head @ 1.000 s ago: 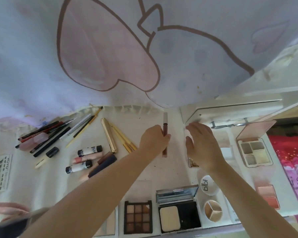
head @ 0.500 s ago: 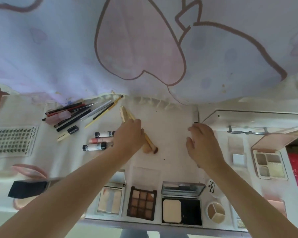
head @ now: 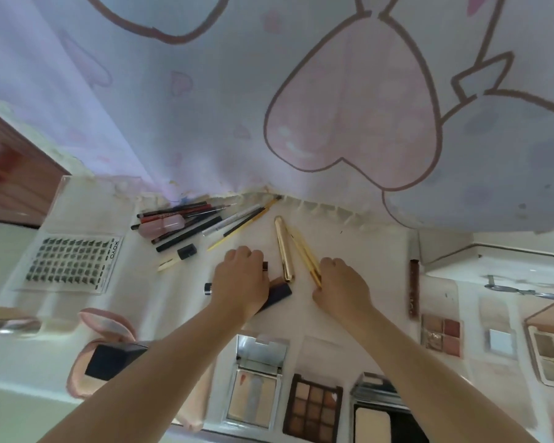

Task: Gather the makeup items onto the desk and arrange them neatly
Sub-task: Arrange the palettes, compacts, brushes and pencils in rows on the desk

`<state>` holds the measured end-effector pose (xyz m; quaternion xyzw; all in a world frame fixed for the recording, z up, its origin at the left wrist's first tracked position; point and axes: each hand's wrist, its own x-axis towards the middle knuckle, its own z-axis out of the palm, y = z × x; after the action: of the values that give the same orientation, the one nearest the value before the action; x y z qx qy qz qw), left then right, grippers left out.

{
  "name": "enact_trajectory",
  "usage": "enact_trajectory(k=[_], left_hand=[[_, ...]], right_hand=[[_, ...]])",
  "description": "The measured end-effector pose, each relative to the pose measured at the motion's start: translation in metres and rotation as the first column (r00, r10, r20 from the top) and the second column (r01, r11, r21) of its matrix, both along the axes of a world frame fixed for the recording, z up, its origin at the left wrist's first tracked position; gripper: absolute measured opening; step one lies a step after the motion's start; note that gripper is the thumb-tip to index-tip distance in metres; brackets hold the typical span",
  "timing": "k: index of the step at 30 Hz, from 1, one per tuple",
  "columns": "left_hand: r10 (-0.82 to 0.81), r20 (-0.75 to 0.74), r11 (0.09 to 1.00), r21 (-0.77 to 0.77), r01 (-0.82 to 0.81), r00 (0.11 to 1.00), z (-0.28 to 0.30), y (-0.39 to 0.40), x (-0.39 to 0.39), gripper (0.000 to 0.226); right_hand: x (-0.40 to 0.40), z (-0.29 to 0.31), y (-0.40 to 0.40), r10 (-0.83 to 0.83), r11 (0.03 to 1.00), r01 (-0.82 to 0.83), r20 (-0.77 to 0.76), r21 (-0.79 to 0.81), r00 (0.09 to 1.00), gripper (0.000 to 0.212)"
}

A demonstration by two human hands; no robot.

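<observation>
A gold tube (head: 283, 249), a brown eyeshadow palette (head: 312, 407), and a pink-hearted lilac curtain (head: 205, 100).

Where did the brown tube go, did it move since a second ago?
Yes. The brown tube was in the left hand beside the gold sticks; now it lies apart, further right, by the white box's edge.

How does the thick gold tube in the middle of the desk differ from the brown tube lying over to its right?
The gold tube is shiny and thick; the brown tube is dark, matte and slimmer. The gold tube lies between the two hands, with thin gold sticks alongside; the brown tube lies alone near the raised white edge. The gold tube tilts slightly; the brown tube runs straighter. Both lie flat, untouched.
</observation>
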<state>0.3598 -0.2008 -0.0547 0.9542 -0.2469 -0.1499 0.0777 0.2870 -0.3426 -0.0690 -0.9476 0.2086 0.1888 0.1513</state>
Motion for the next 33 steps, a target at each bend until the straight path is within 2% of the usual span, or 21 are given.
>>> enact_trajectory(k=[4,6,8,9,11,13,14,15,17,19,20,22,23,25,26,27,30,32,33], left_hand=[[0.031,-0.030,0.997,-0.068,-0.033,0.999,-0.001,0.000,0.005,0.025],[0.057,-0.042,0.993,-0.102,-0.061,0.998,0.000,0.001,0.009,0.025],[0.067,-0.047,0.990,-0.118,-0.072,0.997,0.001,0.001,0.012,0.025],[0.062,-0.050,0.991,-0.119,-0.068,0.997,0.001,0.001,0.012,0.025],[0.030,-0.053,0.994,-0.103,-0.036,0.998,0.000,0.001,0.012,0.026],[-0.013,-0.059,0.997,-0.076,0.008,0.998,-0.001,0.000,0.011,0.026],[-0.028,-0.066,0.998,-0.065,0.024,0.997,-0.001,0.000,0.009,0.026],[-0.042,-0.072,0.998,-0.056,0.038,0.997,-0.002,0.000,0.008,0.025],[-0.075,-0.074,0.997,-0.040,0.072,0.994,-0.003,-0.001,0.007,0.024],[-0.104,-0.070,0.994,-0.027,0.103,0.992,-0.003,-0.003,0.007,0.024],[-0.115,-0.070,0.993,-0.020,0.114,0.991,-0.003,-0.003,0.007,0.025],[-0.133,-0.073,0.991,-0.003,0.133,0.988,-0.003,-0.004,0.009,0.025],[-0.136,-0.073,0.991,0.007,0.136,0.988,-0.002,-0.004,0.010,0.025],[-0.129,-0.069,0.991,0.018,0.131,0.989,-0.001,-0.003,0.012,0.026],[-0.122,-0.066,0.992,0.018,0.123,0.990,0.001,-0.002,0.014,0.027],[-0.113,-0.060,0.993,0.017,0.115,0.992,0.002,-0.001,0.016,0.027],[-0.095,-0.044,0.995,0.010,0.095,0.995,0.005,0.003,0.023,0.027],[-0.098,-0.040,0.995,0.017,0.099,0.994,0.007,0.006,0.029,0.027],[-0.103,-0.034,0.994,0.023,0.104,0.994,0.008,0.008,0.032,0.026]], right_hand=[[-0.002,0.006,-0.013,-0.055,0.992,0.038,-0.137,-0.121,0.989,0.020],[-0.005,0.013,-0.029,-0.036,0.964,-0.012,-0.175,-0.264,0.984,0.022],[-0.008,0.020,-0.048,0.084,0.886,-0.133,-0.128,-0.444,0.988,0.026],[-0.009,0.020,-0.058,0.175,0.850,-0.208,-0.114,-0.484,0.978,0.029],[-0.008,0.020,-0.075,0.360,0.807,-0.395,-0.165,-0.439,0.918,0.032],[-0.007,0.017,-0.084,0.536,0.714,-0.565,-0.196,-0.413,0.821,0.026],[-0.007,0.015,-0.087,0.589,0.671,-0.593,-0.165,-0.446,0.791,0.020],[-0.007,0.013,-0.089,0.595,0.671,-0.586,-0.141,-0.454,0.791,0.016],[-0.012,0.002,-0.092,0.489,0.800,-0.499,-0.119,-0.334,0.864,0.026],[-0.014,0.000,-0.089,0.226,0.968,-0.224,0.005,-0.114,0.974,0.038],[-0.015,0.002,-0.085,0.106,0.994,-0.104,0.078,-0.027,0.991,0.043],[-0.016,0.007,-0.078,-0.024,0.998,0.017,0.120,0.063,0.992,0.047],[-0.017,0.008,-0.075,-0.017,0.998,0.010,0.103,0.067,0.995,0.047],[-0.015,0.009,-0.066,0.187,0.978,-0.181,0.041,-0.104,0.982,0.043],[-0.013,0.009,-0.060,0.239,0.964,-0.230,0.052,-0.137,0.970,0.043],[-0.009,0.008,-0.051,0.223,0.971,-0.212,0.093,-0.115,0.970,0.042],[0.013,0.008,-0.015,0.046,0.991,-0.066,0.167,0.115,0.985,0.035],[0.029,0.005,0.004,-0.080,0.966,0.047,0.124,0.253,0.989,0.039],[0.037,0.003,0.010,-0.116,0.958,0.090,0.082,0.273,0.990,0.041]])
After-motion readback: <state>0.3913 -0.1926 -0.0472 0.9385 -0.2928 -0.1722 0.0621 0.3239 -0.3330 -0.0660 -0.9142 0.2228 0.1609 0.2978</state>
